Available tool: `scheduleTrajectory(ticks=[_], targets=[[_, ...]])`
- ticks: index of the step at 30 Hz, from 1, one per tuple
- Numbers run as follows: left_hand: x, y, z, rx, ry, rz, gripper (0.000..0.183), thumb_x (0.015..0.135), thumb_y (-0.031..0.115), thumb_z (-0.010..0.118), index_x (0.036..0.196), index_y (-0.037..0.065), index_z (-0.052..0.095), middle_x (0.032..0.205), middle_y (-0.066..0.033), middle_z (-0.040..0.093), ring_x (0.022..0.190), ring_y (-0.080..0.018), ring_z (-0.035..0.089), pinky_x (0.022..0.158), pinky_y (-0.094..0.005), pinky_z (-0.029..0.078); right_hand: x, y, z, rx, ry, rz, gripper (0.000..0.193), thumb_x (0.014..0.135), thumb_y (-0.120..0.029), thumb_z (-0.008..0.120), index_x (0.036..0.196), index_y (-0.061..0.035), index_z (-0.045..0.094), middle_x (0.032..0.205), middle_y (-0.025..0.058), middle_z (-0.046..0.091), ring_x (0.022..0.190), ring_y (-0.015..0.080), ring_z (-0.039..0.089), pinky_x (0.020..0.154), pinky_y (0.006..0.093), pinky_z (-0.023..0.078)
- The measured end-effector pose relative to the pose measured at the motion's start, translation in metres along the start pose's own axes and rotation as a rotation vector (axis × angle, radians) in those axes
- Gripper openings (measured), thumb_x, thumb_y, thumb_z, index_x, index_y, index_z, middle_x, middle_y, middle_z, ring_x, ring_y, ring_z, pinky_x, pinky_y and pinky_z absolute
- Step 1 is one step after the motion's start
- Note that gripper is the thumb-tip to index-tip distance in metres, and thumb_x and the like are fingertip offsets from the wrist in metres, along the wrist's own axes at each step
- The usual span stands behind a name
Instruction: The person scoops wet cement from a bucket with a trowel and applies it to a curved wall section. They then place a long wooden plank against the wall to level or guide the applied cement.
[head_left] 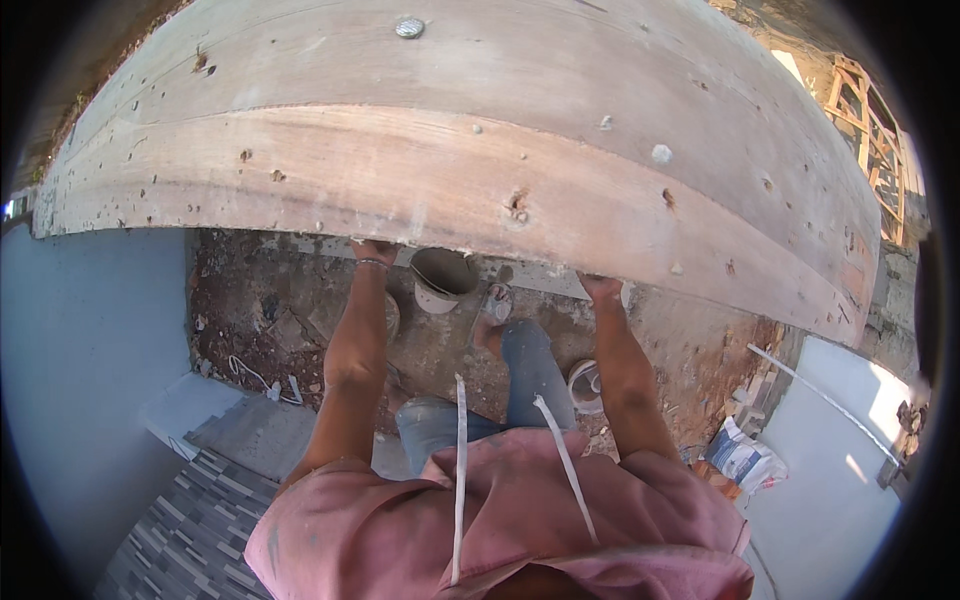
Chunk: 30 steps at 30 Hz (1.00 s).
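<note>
A broad, pale wooden board [400, 160], dusted and pitted with knots and nail holes, stretches across the upper half of the view. My left hand [375, 251] grips its lower edge left of centre, and a thin bracelet circles that wrist. Farther right, my right hand [600, 286] holds the same edge. Both hands look closed on the board, though most of their fingers are hidden by it. Just right of my left hand, a bucket [437, 300] with a dark inside stands below the board.
A smaller pale bucket [584, 388] stands near my knee on the dirt-strewn floor [445, 345]. White walls [90, 340] flank both sides. A white and blue sack [745, 455] lies at the right, by a long thin strip [825, 402]. A wooden frame [868, 140] stands beyond the board.
</note>
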<state>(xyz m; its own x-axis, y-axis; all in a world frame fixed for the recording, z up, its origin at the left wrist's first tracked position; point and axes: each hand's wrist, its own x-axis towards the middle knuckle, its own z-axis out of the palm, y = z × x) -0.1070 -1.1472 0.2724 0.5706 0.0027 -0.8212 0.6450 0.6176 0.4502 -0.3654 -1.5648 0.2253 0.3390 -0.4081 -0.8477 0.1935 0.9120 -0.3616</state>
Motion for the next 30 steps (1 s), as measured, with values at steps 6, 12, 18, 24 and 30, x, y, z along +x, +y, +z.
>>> scheduleTrajectory(ticks=[6, 12, 18, 24, 30], targets=[[-0.046, 0.015, 0.026, 0.031, -0.032, 0.028, 0.062, 0.103, 0.05, 0.05, 0.152, 0.013, 0.043, 0.152, -0.0085, 0.046, 0.135, -0.0297, 0.047, 0.109, -0.0537, 0.039, -0.05, -0.031, 0.021, 0.008, 0.022, -0.035, 0.065, 0.101, -0.046, 0.053, 0.155, -0.0111, 0.04, 0.156, 0.0137, 0.046, 0.147, 0.0323, 0.04, 0.121, 0.0561, 0.036], [-0.092, 0.032, 0.043, 0.044, -0.04, 0.062, 0.058, 0.103, 0.05, 0.048, 0.149, 0.013, 0.047, 0.147, -0.0083, 0.05, 0.13, -0.0293, 0.05, 0.106, -0.0527, 0.04, -0.108, -0.062, 0.03, -0.561, -0.04, -0.28, 0.068, 0.1, -0.053, 0.053, 0.153, -0.0125, 0.043, 0.154, 0.0124, 0.049, 0.145, 0.0316, 0.043, 0.121, 0.0552, 0.035], [-0.138, 0.043, 0.049, 0.019, 0.03, 0.07, 0.06, 0.099, 0.051, 0.061, 0.144, 0.012, 0.051, 0.148, -0.005, 0.049, 0.127, -0.0232, 0.049, 0.097, -0.0459, 0.04, -0.156, -0.093, 0.037, 0.189, -0.011, -0.008, 0.064, 0.093, -0.033, 0.066, 0.147, -0.0062, 0.043, 0.155, 0.0143, 0.043, 0.146, 0.0323, 0.041, 0.117, 0.0623, 0.036], [-0.193, 0.059, 0.069, 0.062, -0.069, 0.192, 0.06, 0.097, 0.053, 0.069, 0.135, 0.008, 0.057, 0.129, -0.0065, 0.064, 0.113, -0.0223, 0.059, 0.093, -0.0389, 0.045, -0.212, -0.131, 0.051, 0.227, 0.014, 0.005, 0.065, 0.083, -0.015, 0.078, 0.137, 0.0025, 0.047, 0.142, 0.0158, 0.05, 0.135, 0.0316, 0.049, 0.113, 0.054, 0.042], [-0.262, 0.078, 0.102, 0.084, -0.14, 0.318, 0.057, 0.099, 0.046, 0.069, 0.129, -0.002, 0.06, 0.121, -0.0162, 0.067, 0.111, -0.0287, 0.067, 0.097, -0.0404, 0.055, -0.289, -0.179, 0.071, 0.203, -0.171, -0.034, 0.057, 0.086, -0.014, 0.078, 0.134, 0.0005, 0.051, 0.129, 0.0154, 0.055, 0.122, 0.0308, 0.055, 0.102, 0.0502, 0.048]])
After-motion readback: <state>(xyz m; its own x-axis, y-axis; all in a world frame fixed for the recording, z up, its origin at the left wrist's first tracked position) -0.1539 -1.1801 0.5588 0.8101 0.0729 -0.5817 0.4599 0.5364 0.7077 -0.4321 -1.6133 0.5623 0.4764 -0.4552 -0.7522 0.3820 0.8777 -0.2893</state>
